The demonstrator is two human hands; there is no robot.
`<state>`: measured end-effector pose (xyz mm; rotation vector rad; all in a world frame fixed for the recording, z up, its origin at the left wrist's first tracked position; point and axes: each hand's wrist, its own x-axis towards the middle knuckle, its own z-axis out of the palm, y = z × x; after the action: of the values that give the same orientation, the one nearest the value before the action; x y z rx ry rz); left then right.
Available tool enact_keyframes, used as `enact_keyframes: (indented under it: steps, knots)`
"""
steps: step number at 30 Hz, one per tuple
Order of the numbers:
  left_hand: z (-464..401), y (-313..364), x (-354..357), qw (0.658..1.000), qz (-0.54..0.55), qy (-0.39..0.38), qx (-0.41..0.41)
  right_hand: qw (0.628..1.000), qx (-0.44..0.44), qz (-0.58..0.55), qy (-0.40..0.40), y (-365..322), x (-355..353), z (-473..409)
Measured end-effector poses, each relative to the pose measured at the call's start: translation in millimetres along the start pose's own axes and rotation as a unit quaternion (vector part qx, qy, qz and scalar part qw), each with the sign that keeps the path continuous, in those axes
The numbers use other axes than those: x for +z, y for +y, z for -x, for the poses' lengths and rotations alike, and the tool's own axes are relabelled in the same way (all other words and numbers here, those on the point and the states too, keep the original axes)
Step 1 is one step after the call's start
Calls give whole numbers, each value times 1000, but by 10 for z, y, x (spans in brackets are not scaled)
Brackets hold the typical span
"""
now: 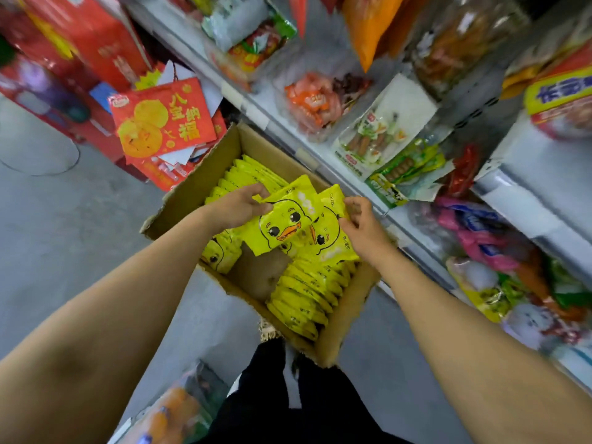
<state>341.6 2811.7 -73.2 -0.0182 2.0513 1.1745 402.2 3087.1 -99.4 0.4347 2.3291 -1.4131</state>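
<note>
- Head view, grip: the left hand (237,205) pinches the top corner of the front duck packet (285,224) between thumb and fingertips. The right hand (363,224) pinches the right edge of a second duck packet (330,238) tucked behind it.
- Head view, place: both packets are held just above the middle of the open cardboard box (198,184), which sits on the floor against the shelf (320,161).
- Head view, handling: the packets look light, thin and glossy, so probably slippery and easily creased. The sealed edges and corners seem the safest places to pinch.
- Head view, count: two hands, two lifted packets, one box. Inside stand a far row (250,174) along the far edge, a near row (307,296) toward the near right corner, and a few packets (221,254) by the left edge, all packed too tightly to count exactly.
</note>
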Motion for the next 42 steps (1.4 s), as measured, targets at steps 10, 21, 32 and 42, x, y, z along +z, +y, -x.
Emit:
enact_keyframes:
  steps: [10, 21, 32, 42]
  knots:
    - [602, 1119, 652, 993, 45, 6, 107, 989, -47, -64, 124, -295, -994, 923]
    - [1814, 2238, 2031, 975, 68, -80, 194, 957, -109, -211, 168, 112, -2401, 2851]
    - [2430, 3634, 3385, 946, 4, -58, 320, 880, -192, -246, 359, 369, -4019, 4437]
    - [2179, 4962, 4303, 903, -191, -60, 380, 795, -211, -286, 491, 611, -5145, 4893]
